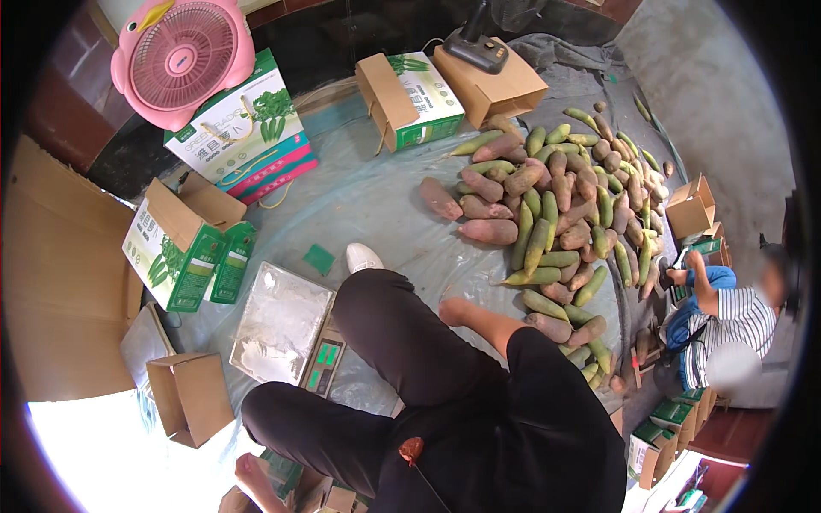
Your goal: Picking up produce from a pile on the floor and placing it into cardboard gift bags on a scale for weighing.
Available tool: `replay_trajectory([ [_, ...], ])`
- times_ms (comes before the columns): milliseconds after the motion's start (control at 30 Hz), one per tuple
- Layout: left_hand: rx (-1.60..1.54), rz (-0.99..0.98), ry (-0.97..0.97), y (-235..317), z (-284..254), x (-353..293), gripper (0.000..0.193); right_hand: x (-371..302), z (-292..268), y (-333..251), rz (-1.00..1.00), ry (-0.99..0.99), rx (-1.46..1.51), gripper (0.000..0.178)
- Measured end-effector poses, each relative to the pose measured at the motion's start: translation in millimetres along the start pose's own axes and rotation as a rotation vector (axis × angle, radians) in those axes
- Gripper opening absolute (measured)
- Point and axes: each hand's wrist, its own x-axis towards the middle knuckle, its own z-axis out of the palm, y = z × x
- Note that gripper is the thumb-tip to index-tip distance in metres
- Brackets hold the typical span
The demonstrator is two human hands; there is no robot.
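Note:
My right arm (481, 323) reaches out of a black sleeve to my raised right knee; its fingers are hidden there. Part of my left arm or hand (252, 474) shows at the lower left, beside green and brown cartons (286, 479), without clear fingers. Whether either hand holds anything cannot be seen. Ahead of my knees lies a digital scale with a silver platform (282, 323) and a lit green display (323, 355). To the right of my right knee spreads a big heap of long green and reddish-brown root vegetables (569, 214), resembling radishes. A reddish-brown pendant on a cord (411, 450) hangs over my lap.
Printed white-and-green cartons (175, 252) and an open brown box (190, 398) stand left. A pink fan (184, 60) sits on stacked gift boxes (244, 128). Two more cartons (419, 98) are at the back. A person in a striped shirt (735, 329) sits right, beyond the heap. Plastic sheeting (376, 197) covers the floor.

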Motion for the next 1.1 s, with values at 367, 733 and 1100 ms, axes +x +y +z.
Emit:
replay_trajectory([
  [367, 0.091, 0.306, 0.073, 109.2, -20.1, 72.0, 0.011, -1.1, 6.0, 0.0, -0.062, 0.116, 0.226, 0.022],
  [733, 0.365, 0.549, -0.068, 231.4, 19.9, 174.2, 0.025, -23.8, 22.6, 21.6, -0.061, 0.112, 0.38, 0.029],
  [1100, 0.37, 0.704, -0.295, 303.6, 95.7, 220.8, 0.043, 70.1, -51.9, 55.7, -0.008, 0.184, 0.313, 0.02],
])
